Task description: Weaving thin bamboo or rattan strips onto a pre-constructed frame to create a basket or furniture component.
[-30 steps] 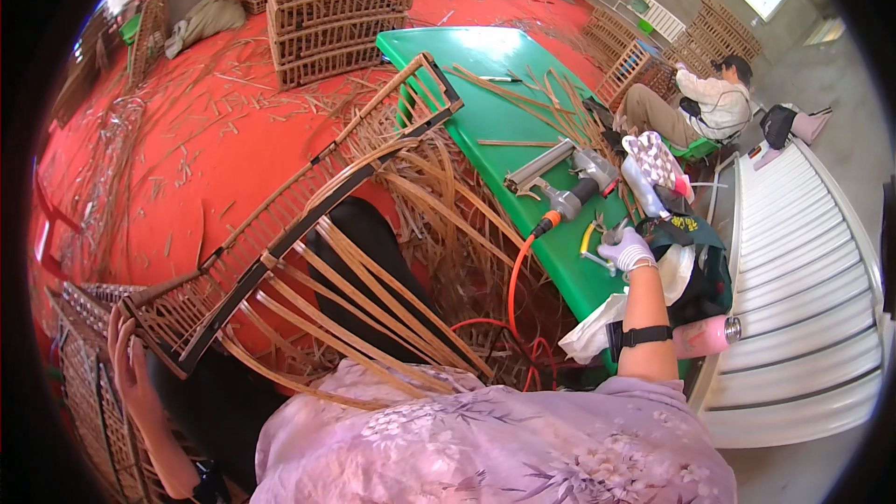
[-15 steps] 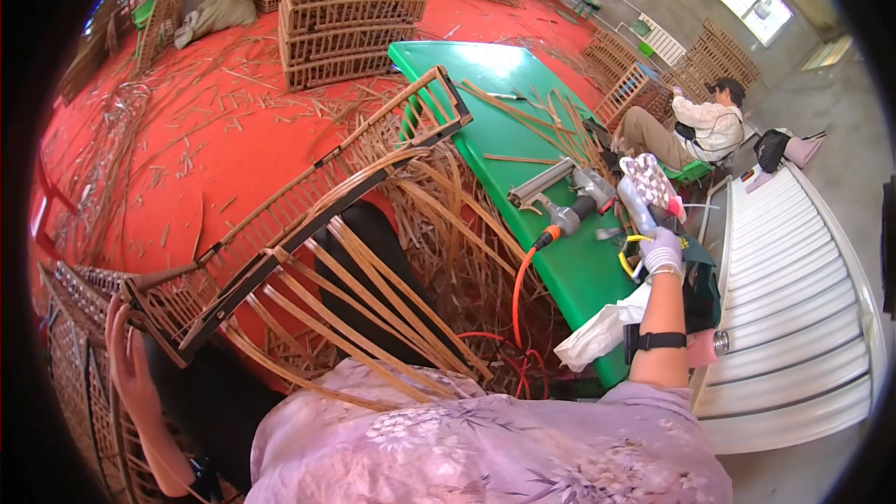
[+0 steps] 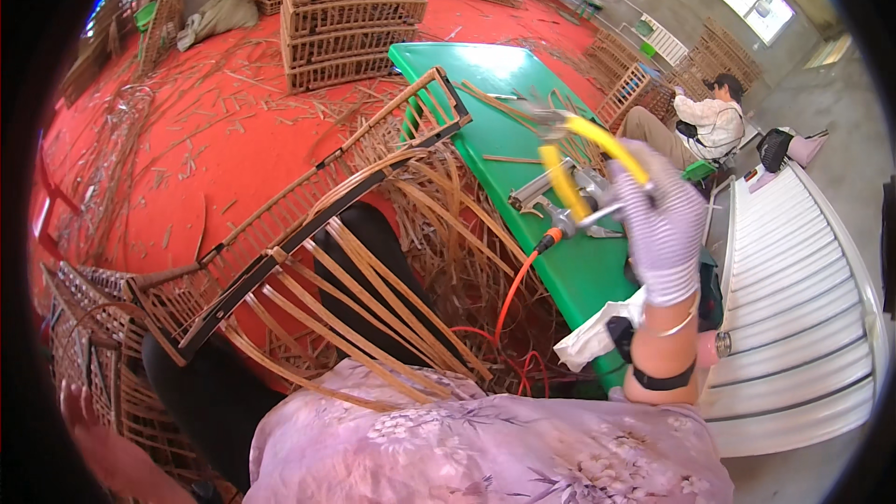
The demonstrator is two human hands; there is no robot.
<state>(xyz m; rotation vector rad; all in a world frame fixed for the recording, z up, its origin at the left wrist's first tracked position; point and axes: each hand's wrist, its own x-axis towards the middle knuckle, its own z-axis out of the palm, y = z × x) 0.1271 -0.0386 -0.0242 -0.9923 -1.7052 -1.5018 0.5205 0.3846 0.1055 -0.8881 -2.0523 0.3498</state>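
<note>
My right hand (image 3: 658, 224), in a pale striped glove, is closed on yellow-handled hand cutters (image 3: 611, 140) raised over the green table. Their handles are spread; the metal jaws are blurred. A woven cane frame (image 3: 280, 215) with dark edging slants across my legs, its loose cane strips (image 3: 373, 303) trailing toward my lap. My left hand (image 3: 89, 429) is at the lower left, away from the frame and beside a stack of latticed pieces (image 3: 89, 355); motion smears its fingers. Partly behind the cutters, a grey air-powered tool (image 3: 551, 191) lies on the table with an orange hose (image 3: 511, 294).
The green table (image 3: 467, 65) also bears cane strips and a white cloth (image 3: 597, 331). Crates (image 3: 355, 19) stand stacked on the red, scrap-strewn floor. At the right are a seated person (image 3: 714, 121), a white ribbed panel (image 3: 793, 289) and a pink bottle (image 3: 707, 348).
My right hand has lifted the cutters from the table's right side and brought them up and forward. My left hand has let go of the frame's near corner and dropped down and left.
</note>
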